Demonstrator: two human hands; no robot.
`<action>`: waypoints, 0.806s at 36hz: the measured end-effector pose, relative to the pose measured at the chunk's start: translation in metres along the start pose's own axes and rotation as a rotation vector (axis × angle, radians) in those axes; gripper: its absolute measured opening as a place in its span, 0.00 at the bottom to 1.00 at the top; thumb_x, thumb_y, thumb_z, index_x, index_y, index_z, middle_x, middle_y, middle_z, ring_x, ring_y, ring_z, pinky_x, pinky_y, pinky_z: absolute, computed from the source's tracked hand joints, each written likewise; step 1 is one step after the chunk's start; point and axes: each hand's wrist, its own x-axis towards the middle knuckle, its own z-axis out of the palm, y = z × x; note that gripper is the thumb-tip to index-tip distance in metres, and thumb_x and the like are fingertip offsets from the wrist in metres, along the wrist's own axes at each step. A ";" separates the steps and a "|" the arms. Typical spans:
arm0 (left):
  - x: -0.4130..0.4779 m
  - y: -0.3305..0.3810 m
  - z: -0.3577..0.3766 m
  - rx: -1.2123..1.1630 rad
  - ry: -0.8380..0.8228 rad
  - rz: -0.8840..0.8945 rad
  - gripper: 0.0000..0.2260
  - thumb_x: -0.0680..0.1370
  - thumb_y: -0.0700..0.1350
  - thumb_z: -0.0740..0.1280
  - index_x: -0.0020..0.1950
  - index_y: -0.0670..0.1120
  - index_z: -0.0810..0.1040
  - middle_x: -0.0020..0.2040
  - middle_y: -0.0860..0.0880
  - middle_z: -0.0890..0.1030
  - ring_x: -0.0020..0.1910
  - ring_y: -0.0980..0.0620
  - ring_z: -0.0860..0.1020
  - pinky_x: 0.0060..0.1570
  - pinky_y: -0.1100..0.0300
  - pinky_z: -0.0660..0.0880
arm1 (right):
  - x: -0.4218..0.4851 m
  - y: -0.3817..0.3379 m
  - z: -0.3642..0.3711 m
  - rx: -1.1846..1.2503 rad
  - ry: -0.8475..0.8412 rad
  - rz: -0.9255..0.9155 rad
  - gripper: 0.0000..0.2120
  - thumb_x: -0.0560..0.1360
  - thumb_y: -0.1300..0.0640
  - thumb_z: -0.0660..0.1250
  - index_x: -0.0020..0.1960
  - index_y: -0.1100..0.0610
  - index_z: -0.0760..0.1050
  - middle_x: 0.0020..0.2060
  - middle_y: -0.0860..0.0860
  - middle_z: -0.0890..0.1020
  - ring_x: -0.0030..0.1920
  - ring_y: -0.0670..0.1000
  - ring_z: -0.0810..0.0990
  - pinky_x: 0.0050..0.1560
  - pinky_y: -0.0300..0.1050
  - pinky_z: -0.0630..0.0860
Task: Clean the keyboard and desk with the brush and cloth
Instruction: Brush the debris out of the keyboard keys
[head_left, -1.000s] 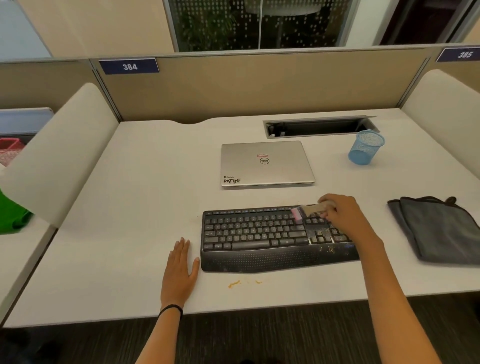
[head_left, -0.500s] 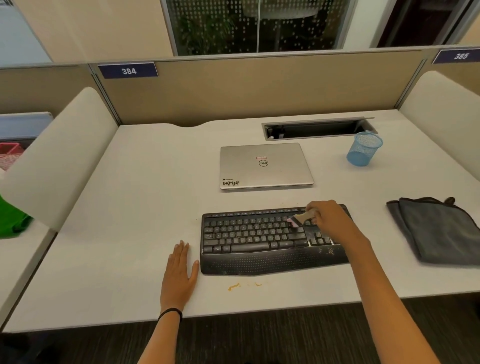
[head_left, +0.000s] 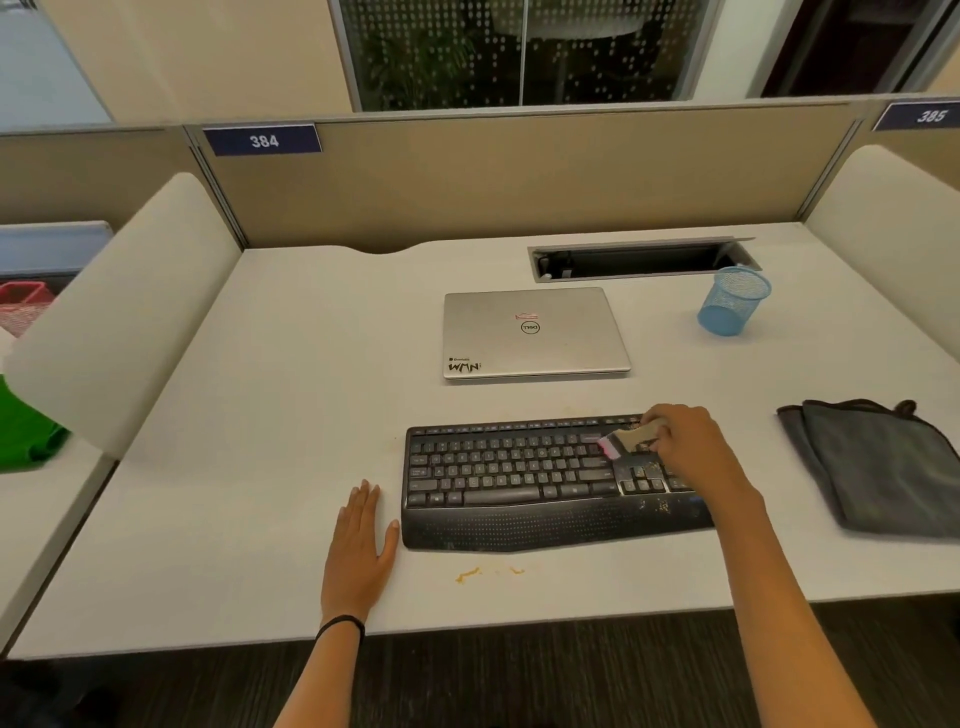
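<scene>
A black keyboard lies near the front edge of the white desk. My right hand grips a small brush with a pale handle and pink bristles; the bristles touch the keys at the right part of the keyboard. Yellowish crumbs dot the palm rest. More crumbs lie on the desk in front of the keyboard. My left hand rests flat on the desk just left of the keyboard, thumb beside its corner. A dark grey cloth lies folded at the right.
A shut silver laptop lies behind the keyboard. A blue mesh cup stands at the back right, next to an open cable tray. Beige partitions and white side dividers bound the desk.
My right hand has swept the brush a little left and back along the keyboard's right part. My left hand has stayed flat on the desk.
</scene>
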 end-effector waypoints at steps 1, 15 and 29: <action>0.000 0.000 0.000 0.000 0.001 0.003 0.35 0.75 0.65 0.44 0.77 0.46 0.51 0.76 0.54 0.49 0.75 0.59 0.46 0.73 0.60 0.43 | 0.000 -0.001 -0.001 -0.001 0.037 0.003 0.10 0.77 0.67 0.58 0.52 0.62 0.78 0.45 0.59 0.82 0.42 0.55 0.79 0.44 0.48 0.77; 0.000 0.001 0.001 0.007 0.009 0.005 0.31 0.77 0.58 0.51 0.77 0.46 0.51 0.76 0.53 0.49 0.75 0.58 0.47 0.73 0.60 0.43 | 0.001 -0.001 -0.005 -0.186 -0.290 -0.025 0.14 0.75 0.68 0.63 0.58 0.59 0.77 0.51 0.57 0.80 0.47 0.53 0.79 0.42 0.38 0.71; 0.000 -0.001 0.002 0.002 0.020 -0.001 0.31 0.77 0.58 0.51 0.77 0.46 0.52 0.77 0.52 0.51 0.74 0.58 0.47 0.73 0.60 0.44 | -0.012 0.001 -0.010 -0.214 -0.300 0.011 0.15 0.75 0.69 0.62 0.60 0.59 0.76 0.50 0.57 0.81 0.40 0.50 0.76 0.34 0.34 0.67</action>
